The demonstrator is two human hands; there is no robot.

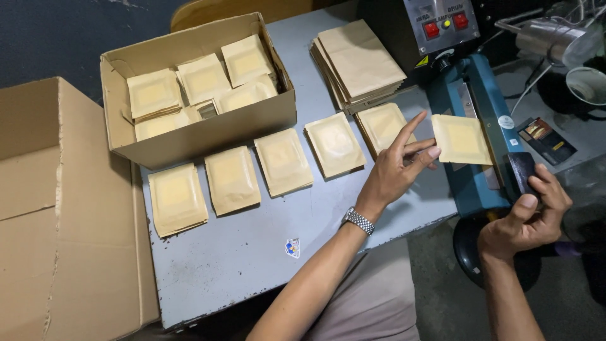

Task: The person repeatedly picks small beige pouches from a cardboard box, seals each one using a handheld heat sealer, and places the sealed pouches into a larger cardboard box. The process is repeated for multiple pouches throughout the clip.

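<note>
Kraft-paper pouch [462, 140], right of centre, lies across the blue heat sealer [475, 164]; I pinch its edge with my left hand [398, 167], keeping it square, while my right hand [529, 218] grips the lever.

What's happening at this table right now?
A person is feeding a brown paper pouch into a blue heat sealer. The left hand holds the pouch by its edge across the sealing bar, while the right hand grips the sealer's black handle. Five similar pouches lie in a row on the grey table, a stack of flat pouches sits behind them, and an open cardboard box holds more.
</note>
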